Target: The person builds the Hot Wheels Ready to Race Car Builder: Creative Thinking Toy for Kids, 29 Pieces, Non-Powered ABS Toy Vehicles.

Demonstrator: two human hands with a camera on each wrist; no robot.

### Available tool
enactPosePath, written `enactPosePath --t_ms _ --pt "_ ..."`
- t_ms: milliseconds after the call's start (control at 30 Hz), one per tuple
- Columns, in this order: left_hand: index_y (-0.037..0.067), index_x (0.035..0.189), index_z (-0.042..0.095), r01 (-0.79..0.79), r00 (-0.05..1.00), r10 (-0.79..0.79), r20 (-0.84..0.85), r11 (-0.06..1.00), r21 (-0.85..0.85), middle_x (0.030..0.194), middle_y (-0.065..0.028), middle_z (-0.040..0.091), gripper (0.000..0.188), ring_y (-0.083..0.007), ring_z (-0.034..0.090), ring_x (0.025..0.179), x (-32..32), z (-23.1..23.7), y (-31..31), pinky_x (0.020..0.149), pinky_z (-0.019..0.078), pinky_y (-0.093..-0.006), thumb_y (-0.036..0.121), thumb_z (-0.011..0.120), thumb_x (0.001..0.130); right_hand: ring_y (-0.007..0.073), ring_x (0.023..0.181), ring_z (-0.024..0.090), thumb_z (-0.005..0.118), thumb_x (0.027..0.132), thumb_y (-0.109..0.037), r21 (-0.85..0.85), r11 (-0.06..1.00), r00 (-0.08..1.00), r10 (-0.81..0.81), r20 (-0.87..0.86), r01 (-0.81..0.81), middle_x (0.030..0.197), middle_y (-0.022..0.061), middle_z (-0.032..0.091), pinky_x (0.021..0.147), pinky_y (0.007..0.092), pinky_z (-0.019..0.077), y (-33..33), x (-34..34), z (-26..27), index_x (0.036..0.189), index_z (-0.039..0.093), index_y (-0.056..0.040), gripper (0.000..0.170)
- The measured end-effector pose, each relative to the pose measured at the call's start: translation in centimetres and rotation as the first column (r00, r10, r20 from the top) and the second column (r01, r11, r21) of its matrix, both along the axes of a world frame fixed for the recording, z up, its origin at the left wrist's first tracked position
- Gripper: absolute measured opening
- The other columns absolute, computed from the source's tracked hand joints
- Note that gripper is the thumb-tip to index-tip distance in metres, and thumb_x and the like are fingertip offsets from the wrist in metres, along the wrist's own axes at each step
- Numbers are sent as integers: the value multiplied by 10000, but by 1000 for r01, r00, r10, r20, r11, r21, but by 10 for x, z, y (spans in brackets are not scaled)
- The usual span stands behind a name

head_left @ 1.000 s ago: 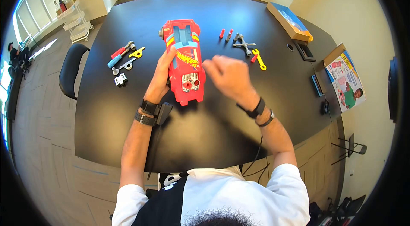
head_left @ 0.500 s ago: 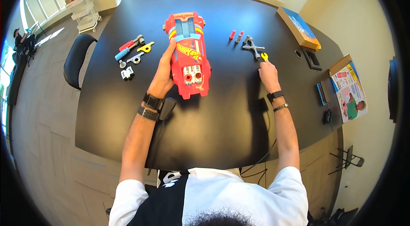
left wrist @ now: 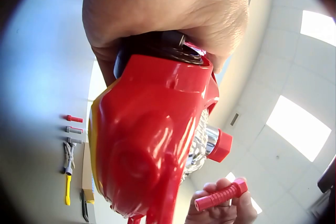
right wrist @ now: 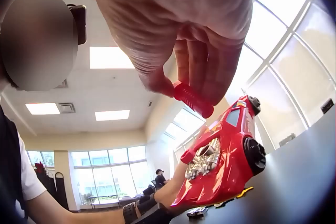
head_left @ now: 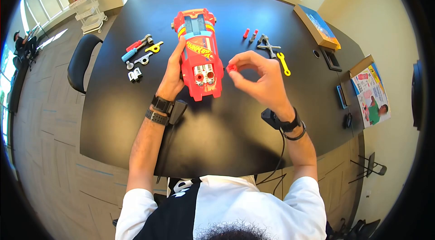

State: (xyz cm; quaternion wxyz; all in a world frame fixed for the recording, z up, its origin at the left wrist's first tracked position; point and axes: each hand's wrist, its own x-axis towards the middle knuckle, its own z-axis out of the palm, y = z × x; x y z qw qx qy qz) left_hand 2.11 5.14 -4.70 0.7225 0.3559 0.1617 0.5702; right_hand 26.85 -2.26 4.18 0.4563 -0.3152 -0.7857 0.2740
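Observation:
My left hand [head_left: 172,74] grips a red toy car [head_left: 195,91] by its side, holding it up over the table with the nose toward me. In the silver engine [head_left: 204,70] on its hood, one red bolt [left wrist: 221,148] stands with its hexagonal head out, and beside it is a dark round hole. Just right of the car, my right hand [head_left: 265,79] pinches another red plastic bolt [left wrist: 220,196] between thumb and fingers. In the left wrist view this bolt's threaded shaft points away from the fingers, apart from the car.
At left on the black table lie a red-and-grey ratchet [head_left: 147,39], a blue-handled screwdriver [head_left: 129,55], a yellow part [head_left: 155,47] and a white part [head_left: 135,75]. At right are small bolts [head_left: 246,33], a grey cross wrench [head_left: 268,47], a yellow wrench [head_left: 284,64] and boxes [head_left: 317,27].
My right hand went from beside the car to the yellow wrench, picked up the red bolt lying there, and came back left to the car. The left hand still holds the car.

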Motion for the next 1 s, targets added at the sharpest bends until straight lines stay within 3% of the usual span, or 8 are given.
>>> enactPosePath --t_ms 267,500,567,700,800,867,967,1000 --pt "-14 1515 520 26 999 -25 20 999 -28 1355 -183 723 688 -267 766 1171 0 10 -8 1021 642 -433 567 491 1148 251 997 792 825 924 -33 167 986 999 17 52 -25 1111 148 786 897 347 629 -1 -27 -31 1184 721 5 282" --pt "-13 1463 569 -71 997 71 -9 997 -18 1318 -153 732 650 -214 764 1128 1 3 -1 992 642 -381 549 546 1139 302 959 753 846 918 -84 272 962 985 -38 168 -9 1085 129 764 868 399 616 7 -25 -33 1162 720 -5 286" --pt "-13 1445 581 -87 995 87 -38 996 -6 1314 -147 733 635 -203 762 1125 0 0 -1 984 640 -372 543 552 1139 276 931 697 877 898 -179 545 839 876 -261 407 -4 1052 95 725 829 413 583 5 -24 -21 1127 724 -27 315" --pt "-11 1414 598 -71 996 71 -47 997 -11 1309 -137 734 615 -180 758 1112 0 4 -5 962 638 -360 537 558 1140 245 928 649 874 899 -293 557 829 898 -276 343 42 1032 67 691 809 409 549 3 -27 -23 1105 726 -47 353" --pt "-12 1413 599 -123 987 123 -107 992 14 1302 -134 736 615 -175 757 1113 0 5 -5 961 638 -359 538 559 1140 240 866 661 844 929 -374 582 812 819 -313 480 -32 1004 64 683 748 401 548 -2 -22 -26 1093 726 -49 382" --pt "-14 1410 600 -118 988 119 -95 993 19 1297 -133 738 617 -175 759 1109 1 5 -5 960 639 -358 539 560 1139 239 781 657 806 963 -422 560 828 623 -452 638 28 991 63 669 677 390 543 -4 -18 -29 1129 733 -60 405" --pt "-16 1407 601 -110 990 111 -87 994 26 1288 -130 741 621 -175 763 1098 -1 3 -3 956 641 -356 542 563 1138 232 714 653 783 980 -464 616 788 832 -353 427 18 890 59 653 602 377 524 -3 -32 -26 993 721 -66 403" --pt "-17 1406 601 -106 990 108 -91 994 26 1283 -128 743 622 -175 766 1092 -1 2 -2 954 642 -355 543 564 1137 232 714 653 783 980 -464 617 786 832 -356 425 21 890 59 653 602 377 524 -3 -29 -27 993 721 -66 403"
